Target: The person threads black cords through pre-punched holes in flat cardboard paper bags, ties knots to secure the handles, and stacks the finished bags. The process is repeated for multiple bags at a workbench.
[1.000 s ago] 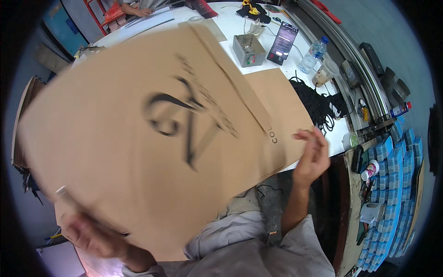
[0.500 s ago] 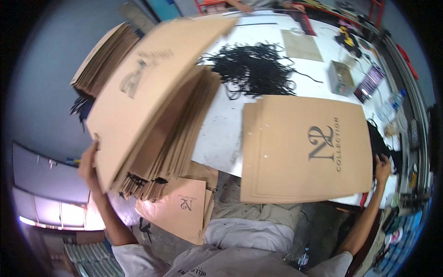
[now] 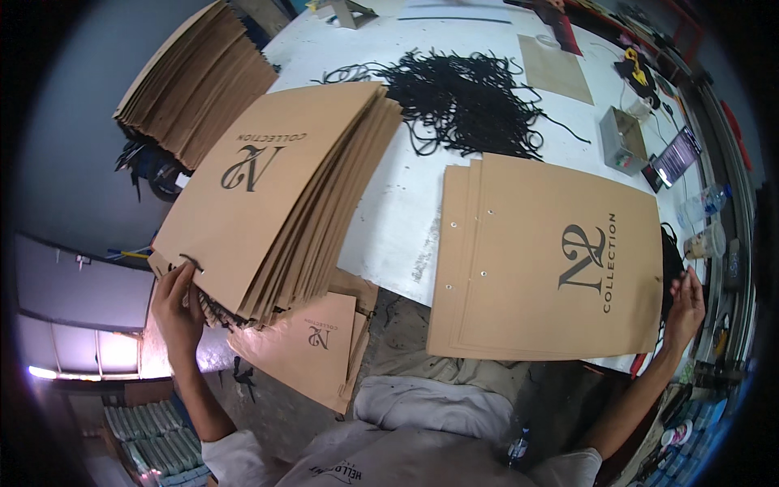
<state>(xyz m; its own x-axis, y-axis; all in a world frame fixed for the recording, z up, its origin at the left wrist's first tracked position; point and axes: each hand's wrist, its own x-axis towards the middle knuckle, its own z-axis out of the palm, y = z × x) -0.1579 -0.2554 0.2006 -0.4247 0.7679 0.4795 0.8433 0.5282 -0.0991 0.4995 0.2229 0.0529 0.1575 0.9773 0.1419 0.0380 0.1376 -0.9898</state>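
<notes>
Two hands at work: left hand (image 3: 177,307) grips edge of tall stack of flat brown paper bags (image 3: 276,199) w/ fingers curled. Right hand (image 3: 686,304) open, touching right edge of small pile of flat brown printed bags (image 3: 544,260) (on white table (image 3: 406,219)).

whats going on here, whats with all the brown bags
A person sits at a white table handling flat brown paper bags. The left hand grips the near edge of a thick stack of bags. The right hand touches the right edge of a smaller pile. A heap of black cords lies beyond.
</notes>
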